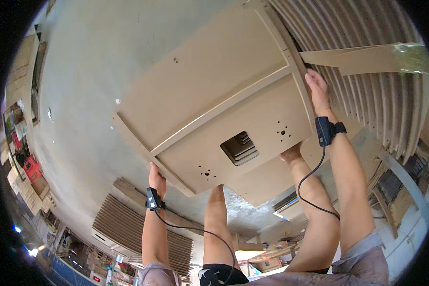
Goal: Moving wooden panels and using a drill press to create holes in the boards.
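A large beige panel (186, 159), with raised strips along its sides and one across it, is spread out in front of me at a slant. It has a square cutout (240, 148) and two clusters of small round holes near its close edge. My left hand (158, 181) is closed at the panel's left edge, thumb on the side strip and the other fingers mostly hidden. At the right edge, farther up, my right hand (318, 88) has its fingers curled against the side strip. Both wrists wear small black devices with cables.
Stacks of grooved brown panels rise on the right (391, 28) and at the lower left (138, 226). Another flat beige panel (262, 186) lies beneath the close edge, by my bare legs. A red crate (32, 168) stands at far left on the grey floor (81, 128).
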`<state>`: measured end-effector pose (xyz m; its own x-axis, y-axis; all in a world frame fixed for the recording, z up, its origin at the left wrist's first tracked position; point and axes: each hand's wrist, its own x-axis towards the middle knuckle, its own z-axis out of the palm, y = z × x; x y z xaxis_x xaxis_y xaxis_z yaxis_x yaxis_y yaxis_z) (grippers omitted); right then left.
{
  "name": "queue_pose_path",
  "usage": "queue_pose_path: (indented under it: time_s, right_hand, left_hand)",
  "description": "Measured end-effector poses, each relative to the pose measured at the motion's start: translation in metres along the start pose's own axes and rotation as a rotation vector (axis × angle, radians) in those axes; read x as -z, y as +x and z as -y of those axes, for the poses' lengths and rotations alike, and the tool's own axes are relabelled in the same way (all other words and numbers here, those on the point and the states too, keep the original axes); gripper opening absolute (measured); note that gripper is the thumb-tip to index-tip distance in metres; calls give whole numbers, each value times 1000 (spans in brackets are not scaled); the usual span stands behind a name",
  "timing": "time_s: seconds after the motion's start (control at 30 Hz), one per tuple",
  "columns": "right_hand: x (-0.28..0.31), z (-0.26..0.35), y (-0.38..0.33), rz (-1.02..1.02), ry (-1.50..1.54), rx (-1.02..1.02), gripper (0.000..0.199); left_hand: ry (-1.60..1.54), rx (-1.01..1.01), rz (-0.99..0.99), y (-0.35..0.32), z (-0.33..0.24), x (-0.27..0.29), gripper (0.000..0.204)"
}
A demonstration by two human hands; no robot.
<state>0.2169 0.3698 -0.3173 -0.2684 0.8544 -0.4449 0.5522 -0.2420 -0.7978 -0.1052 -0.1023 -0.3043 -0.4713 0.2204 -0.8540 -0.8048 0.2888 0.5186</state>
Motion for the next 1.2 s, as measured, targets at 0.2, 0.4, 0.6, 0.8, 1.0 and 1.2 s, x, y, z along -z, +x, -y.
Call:
queue_pose_path:
  time_s: [0.2,0.4,0.6,0.8,1.0,1.2]
  right_hand:
    - [-10,18,-94,-345,-256,-13,50]
    - [2,-67,-211,-336,490,-709,90]
    - [-87,-41,-237,-212,828,-1145,107]
    - [-139,-45,-231,-308,1024,-733,96]
    - [-157,-62,-222,-506,968,-944,107]
    - [-162,-49,-216,-527,1014,-884,102]
  left_hand:
    - [764,-96,-193,11,-111,56,56]
    - [1254,-443,114,15,-203,-117,59]
    - [1730,-740,342,95,-230,-222,77]
    - [1724,-364,637,138,-213,-258,88]
    - [1711,-557,654,149,-202,-247,89]
    - [1575,-316,620,150,-205,-248,88]
